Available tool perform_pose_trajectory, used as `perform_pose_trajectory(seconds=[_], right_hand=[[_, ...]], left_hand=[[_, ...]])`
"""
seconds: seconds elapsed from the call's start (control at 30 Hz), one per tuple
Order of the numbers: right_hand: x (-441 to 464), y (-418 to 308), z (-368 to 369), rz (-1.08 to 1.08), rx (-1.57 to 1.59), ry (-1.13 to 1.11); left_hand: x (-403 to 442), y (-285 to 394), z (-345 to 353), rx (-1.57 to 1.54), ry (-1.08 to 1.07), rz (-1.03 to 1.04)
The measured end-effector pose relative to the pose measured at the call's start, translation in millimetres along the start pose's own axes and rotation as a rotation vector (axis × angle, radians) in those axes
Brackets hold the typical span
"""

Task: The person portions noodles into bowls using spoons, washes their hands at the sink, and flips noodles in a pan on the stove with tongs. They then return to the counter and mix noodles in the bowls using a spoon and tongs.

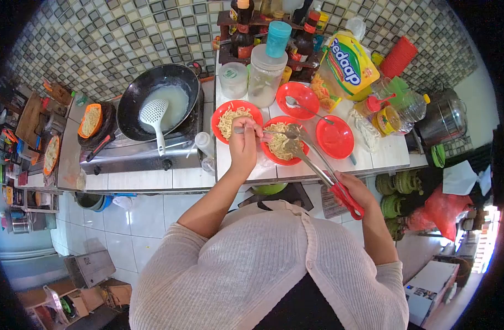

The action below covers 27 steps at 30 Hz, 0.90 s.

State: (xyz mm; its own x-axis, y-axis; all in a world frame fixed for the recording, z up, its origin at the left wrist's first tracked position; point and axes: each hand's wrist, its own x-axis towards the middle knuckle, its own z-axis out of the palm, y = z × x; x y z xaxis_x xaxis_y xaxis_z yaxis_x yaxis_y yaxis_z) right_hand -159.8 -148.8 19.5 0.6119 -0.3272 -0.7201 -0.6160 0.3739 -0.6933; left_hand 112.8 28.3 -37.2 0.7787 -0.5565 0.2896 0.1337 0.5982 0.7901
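My left hand [245,135] is closed around the thin handle of a metal spoon [275,132], whose head reaches over a red bowl [274,160] of noodles [278,144]. In my right hand [355,192] are metal tongs [318,166] with red handles, their tips over the same noodles, close to the spoon's head. Left of it, partly behind my left hand, is a second red bowl [253,108] of noodles. A red bowl [301,96] with another spoon [309,109] lying across it stands behind, and a red bowl [334,144] sits to the right.
On the stove [142,154] at left, a black wok [129,104] holds whitish liquid and a white slotted ladle [154,118]. Jars [264,77], sauce bottles [242,41] and a Sedaap pack [348,63] line the back. A large pot [442,113] stands at right.
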Motion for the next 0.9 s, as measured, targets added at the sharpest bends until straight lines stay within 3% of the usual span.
perform_pose_trajectory(seconds=[0.3, 0.73, 0.9], right_hand=[[-13.1, -10.3, -3.1, -0.034, 0.082, -0.002], [-9.0, -13.0, 12.5, 0.024, 0.037, 0.010], [-5.5, -0.3, -0.3, -0.019, 0.018, -0.106]], left_hand=[[0.1, 14.0, -4.1, 0.133, -0.009, 0.004], [4.0, 12.1, 10.6, -0.027, -0.016, -0.008], [4.2, 9.0, 6.6, -0.042, 0.034, -0.020]])
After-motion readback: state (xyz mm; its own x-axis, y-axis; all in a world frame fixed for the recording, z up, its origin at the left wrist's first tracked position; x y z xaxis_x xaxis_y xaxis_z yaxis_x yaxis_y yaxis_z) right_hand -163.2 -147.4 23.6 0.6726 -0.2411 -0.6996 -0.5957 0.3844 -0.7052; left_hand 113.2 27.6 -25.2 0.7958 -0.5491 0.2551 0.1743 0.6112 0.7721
